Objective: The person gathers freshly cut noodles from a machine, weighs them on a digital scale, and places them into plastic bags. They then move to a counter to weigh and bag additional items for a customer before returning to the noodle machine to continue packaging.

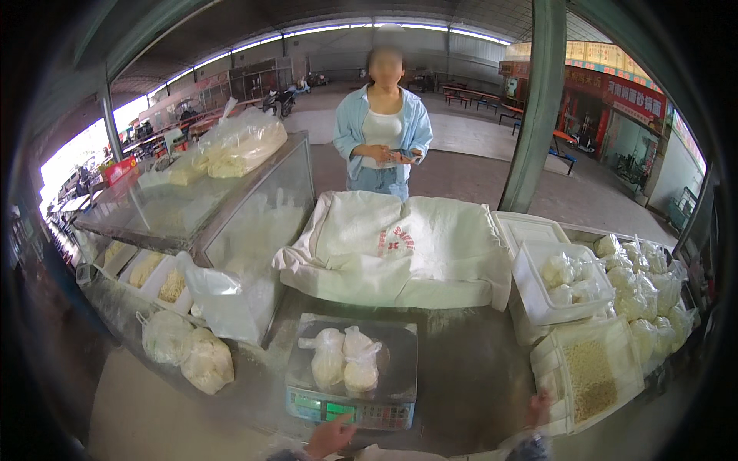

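Observation:
Two knotted clear plastic bags of pale dough-like food [344, 360] stand side by side on the metal pan of a digital scale [398, 346]. My left hand [331, 436] is at the scale's front edge, a finger extended over the lit green display; it holds nothing. Off to the right, my right hand [538, 408] is blurred beside the left edge of a white plastic tray [625, 377] with pale granular food in it. Whether that hand touches the tray or holds anything cannot be told.
Behind the scale lies a white woven cloth [357, 248]. More bagged food [207, 360] sits left, by a glass case [259, 230]. A white tub [576, 311] and several filled bags [640, 294] are at right. Across the counter stands a person [383, 127] holding a phone.

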`<state>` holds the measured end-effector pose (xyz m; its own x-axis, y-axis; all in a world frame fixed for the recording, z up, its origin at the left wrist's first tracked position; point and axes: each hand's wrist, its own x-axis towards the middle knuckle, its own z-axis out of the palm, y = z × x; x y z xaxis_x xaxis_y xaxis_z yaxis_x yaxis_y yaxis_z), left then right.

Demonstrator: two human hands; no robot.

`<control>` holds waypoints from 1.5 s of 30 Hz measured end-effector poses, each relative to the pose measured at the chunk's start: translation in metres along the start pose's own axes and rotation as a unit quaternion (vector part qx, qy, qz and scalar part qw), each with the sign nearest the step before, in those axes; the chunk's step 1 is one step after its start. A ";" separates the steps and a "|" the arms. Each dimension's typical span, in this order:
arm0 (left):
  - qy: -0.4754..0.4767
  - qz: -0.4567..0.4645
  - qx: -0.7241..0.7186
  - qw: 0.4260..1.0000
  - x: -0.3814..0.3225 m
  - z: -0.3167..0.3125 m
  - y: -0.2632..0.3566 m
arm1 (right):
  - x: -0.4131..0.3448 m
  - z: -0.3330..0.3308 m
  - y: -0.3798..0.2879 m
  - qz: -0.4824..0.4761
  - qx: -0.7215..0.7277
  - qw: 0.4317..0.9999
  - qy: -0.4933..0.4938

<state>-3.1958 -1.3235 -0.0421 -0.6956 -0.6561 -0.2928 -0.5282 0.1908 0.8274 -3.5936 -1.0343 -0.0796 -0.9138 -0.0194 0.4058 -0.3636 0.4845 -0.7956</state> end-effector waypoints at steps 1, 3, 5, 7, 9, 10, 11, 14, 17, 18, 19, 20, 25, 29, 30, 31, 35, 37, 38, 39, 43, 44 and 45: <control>-0.003 -0.050 0.063 0.997 0.000 -0.009 -0.017 | 0.024 -0.012 -0.001 -0.059 -0.075 0.993 0.064; -0.045 -0.165 0.212 0.962 -0.001 -0.024 -0.054 | 0.056 -0.038 -0.001 -0.046 -0.298 0.948 0.102; -0.046 -0.172 0.231 0.956 -0.002 -0.026 -0.089 | 0.071 -0.056 -0.003 0.079 -0.380 0.919 -0.075; -0.057 -0.159 0.246 0.954 -0.004 -0.019 -0.117 | 0.075 -0.068 -0.006 0.106 -0.408 0.896 -0.137; -0.087 -0.115 0.249 0.958 -0.006 -0.007 -0.136 | 0.075 -0.074 -0.013 0.116 -0.384 0.903 -0.154; -0.050 -0.103 0.245 0.963 -0.006 -0.001 -0.142 | 0.076 -0.075 -0.017 0.134 -0.371 0.902 -0.178; -0.013 -0.092 0.240 0.966 -0.007 0.005 -0.146 | 0.077 -0.076 -0.022 0.154 -0.381 0.891 -0.193; -0.034 -0.069 0.297 0.952 -0.006 0.013 -0.151 | 0.088 -0.077 -0.034 0.203 -0.400 0.864 -0.230; -0.079 -0.083 0.308 0.944 -0.002 0.011 -0.148 | 0.095 -0.079 -0.040 0.214 -0.412 0.854 -0.236; -0.074 -0.091 0.312 0.943 -0.001 0.009 -0.146 | 0.096 -0.079 -0.042 0.217 -0.400 0.860 -0.231; -0.088 -0.084 0.309 0.943 0.001 0.007 -0.144 | 0.095 -0.079 -0.043 0.226 -0.394 0.861 -0.227; -0.090 -0.074 0.320 0.940 0.003 0.006 -0.142 | 0.094 -0.079 -0.043 0.242 -0.388 0.857 -0.236; -0.165 -0.148 0.327 0.919 0.008 0.004 -0.132 | 0.085 -0.076 -0.046 0.223 -0.382 0.876 -0.196; -0.170 -0.150 0.313 0.922 0.009 0.001 -0.123 | 0.085 -0.076 -0.052 0.233 -0.368 0.879 -0.192; -0.171 -0.156 0.307 0.923 0.009 0.000 -0.121 | 0.086 -0.077 -0.054 0.236 -0.374 0.877 -0.189; -0.177 -0.145 0.305 0.925 0.009 -0.001 -0.119 | 0.086 -0.077 -0.055 0.236 -0.370 0.878 -0.189; -0.181 -0.138 0.309 0.924 0.008 -0.005 -0.113 | 0.087 -0.078 -0.058 0.257 -0.358 0.870 -0.220; -0.174 -0.129 0.314 0.924 0.008 -0.005 -0.112 | 0.088 -0.077 -0.060 0.265 -0.357 0.865 -0.233; -0.168 -0.124 0.318 0.925 0.008 -0.004 -0.112 | 0.087 -0.078 -0.059 0.263 -0.358 0.866 -0.231; -0.171 -0.127 0.325 0.921 0.008 -0.004 -0.112 | 0.087 -0.078 -0.060 0.259 -0.359 0.868 -0.225; -0.165 -0.132 0.320 0.924 0.005 -0.002 -0.112 | 0.087 -0.078 -0.065 0.262 -0.351 0.871 -0.225; -0.159 -0.132 0.323 0.923 0.005 -0.002 -0.112 | 0.086 -0.078 -0.066 0.262 -0.342 0.874 -0.226; -0.154 -0.133 0.326 0.923 0.005 -0.002 -0.111 | 0.086 -0.079 -0.067 0.266 -0.341 0.872 -0.229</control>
<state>-3.1394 -1.3496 -0.1341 -0.5510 -0.5242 -0.6493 -0.8117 0.5173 0.2712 -3.6336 -0.9999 0.0443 -0.9536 0.0942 -0.2859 0.1828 0.9358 -0.3013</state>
